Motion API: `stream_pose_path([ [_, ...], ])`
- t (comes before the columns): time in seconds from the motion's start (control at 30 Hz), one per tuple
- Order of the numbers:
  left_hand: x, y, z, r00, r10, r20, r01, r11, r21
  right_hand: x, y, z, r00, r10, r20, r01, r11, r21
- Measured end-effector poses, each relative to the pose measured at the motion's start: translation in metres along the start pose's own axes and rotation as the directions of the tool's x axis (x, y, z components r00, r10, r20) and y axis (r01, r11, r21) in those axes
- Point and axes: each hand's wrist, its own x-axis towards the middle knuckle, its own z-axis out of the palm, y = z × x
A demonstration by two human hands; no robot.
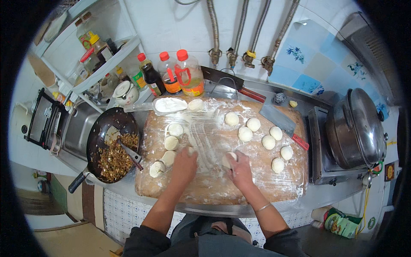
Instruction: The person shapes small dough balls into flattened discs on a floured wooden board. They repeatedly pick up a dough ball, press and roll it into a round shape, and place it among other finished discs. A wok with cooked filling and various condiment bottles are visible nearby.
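Observation:
On a floured wooden board, my right hand curls its fingers round a ball of dough. My left hand rests on the board to the left, with a bit of pale dough showing at its fingertips; its grip is mostly hidden. Close beside it lie several dough pieces, among them a flattened one and a round one. Several white dough balls are spread over the right half. A clear scoop of flour lies at the back left, next to another dough piece.
A wok with chopped filling and a spatula stands left of the board. A cleaver lies across its back right corner. Bottles line the back. A lidded steel pot sits on the stove at the right.

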Motion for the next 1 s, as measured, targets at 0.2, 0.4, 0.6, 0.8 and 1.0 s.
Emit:
stream_pose_path([
  [0.2, -0.048, -0.015, 0.038, 0.934, -0.320, -0.157, 0.011, 0.466, -0.885, 0.072, -0.004, 0.003, 0.991, -0.127, -0.035, 0.114, 0.960, -0.255],
  [0.4, -0.072, -0.028, 0.013, 0.917, -0.395, 0.053, 0.136, 0.185, -0.973, 0.082, -0.042, 0.051, 0.967, -0.135, 0.216, 0.107, 0.985, 0.136],
  [0.6, -0.067, -0.034, 0.024, 0.930, -0.231, -0.286, -0.022, 0.742, -0.670, 0.020, -0.074, 0.030, 0.787, -0.386, 0.481, 0.435, 0.901, 0.012],
  [0.8, -0.024, 0.003, 0.046, 0.933, 0.076, -0.353, -0.208, 0.911, -0.356, -0.046, -0.022, -0.027, 0.888, -0.075, 0.453, 0.095, 0.995, -0.022],
  [1.0, -0.040, 0.091, 0.070, 0.958, 0.286, -0.021, -0.232, 0.730, -0.643, -0.048, -0.018, -0.037, 0.799, 0.602, 0.007, -0.504, 0.663, 0.554],
])
